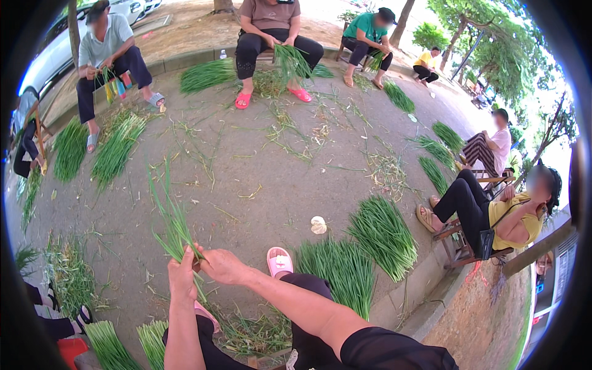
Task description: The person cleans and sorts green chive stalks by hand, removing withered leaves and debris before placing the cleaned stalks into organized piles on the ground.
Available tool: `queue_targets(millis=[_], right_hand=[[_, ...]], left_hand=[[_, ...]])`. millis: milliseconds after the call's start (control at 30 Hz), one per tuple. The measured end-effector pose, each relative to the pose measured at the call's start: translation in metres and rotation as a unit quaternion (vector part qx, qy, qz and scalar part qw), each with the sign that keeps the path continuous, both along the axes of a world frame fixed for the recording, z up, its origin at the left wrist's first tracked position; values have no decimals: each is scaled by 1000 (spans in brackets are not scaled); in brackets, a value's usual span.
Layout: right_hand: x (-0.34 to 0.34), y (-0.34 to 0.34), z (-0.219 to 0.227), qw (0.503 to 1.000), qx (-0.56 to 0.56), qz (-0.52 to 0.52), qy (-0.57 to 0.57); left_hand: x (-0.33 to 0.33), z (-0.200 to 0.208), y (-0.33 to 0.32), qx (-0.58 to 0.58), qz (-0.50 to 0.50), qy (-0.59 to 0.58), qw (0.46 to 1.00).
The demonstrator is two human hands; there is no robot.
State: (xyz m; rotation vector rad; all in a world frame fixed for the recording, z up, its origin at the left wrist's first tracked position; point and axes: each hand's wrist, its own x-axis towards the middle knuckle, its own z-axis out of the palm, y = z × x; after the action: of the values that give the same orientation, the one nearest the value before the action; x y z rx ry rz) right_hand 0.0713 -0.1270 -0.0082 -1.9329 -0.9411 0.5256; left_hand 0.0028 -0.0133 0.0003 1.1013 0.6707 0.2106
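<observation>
Held upright in front of me is a loose bunch of chives point(174, 229), its long green leaves fanning upward. My left hand point(181, 275) is closed round the lower part, and a few ends stick out below. My right hand point(223, 266) meets it from the right, fingers pinched on the same bunch near the left thumb; the fingertips are partly hidden. Trimmed leaves and scraps point(256, 330) lie on the ground between my feet. Right of my pink slipper point(279, 261) lie a large pile of chives point(339, 271) and another pile point(383, 237) beyond it.
Several seated people sort chives around the paved ground point(265, 191). A person in yellow point(515, 222) sits at the right by the kerb point(431, 302). More chive bundles point(111, 345) lie at lower left, near another person's dark sandal point(83, 317). A pale crumpled scrap point(318, 225) lies ahead.
</observation>
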Motion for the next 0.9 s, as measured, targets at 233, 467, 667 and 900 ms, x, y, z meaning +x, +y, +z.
queue_targets(millis=[233, 467, 667, 900], right_hand=[[0, -1, 4, 1000, -10, -6, -9], [3, 4, -6, 992, 95, -16, 84], [13, -1, 2, 945, 85, 0, 316], [7, -7, 18, 939, 40, 60, 336]], left_hand=[[0, 4, -1, -1, 1, 11, 1000], [0, 7, -1, -9, -10, 6, 1000], [-1, 3, 3, -55, -16, -42, 997], [0, 13, -3, -74, -66, -95, 991]])
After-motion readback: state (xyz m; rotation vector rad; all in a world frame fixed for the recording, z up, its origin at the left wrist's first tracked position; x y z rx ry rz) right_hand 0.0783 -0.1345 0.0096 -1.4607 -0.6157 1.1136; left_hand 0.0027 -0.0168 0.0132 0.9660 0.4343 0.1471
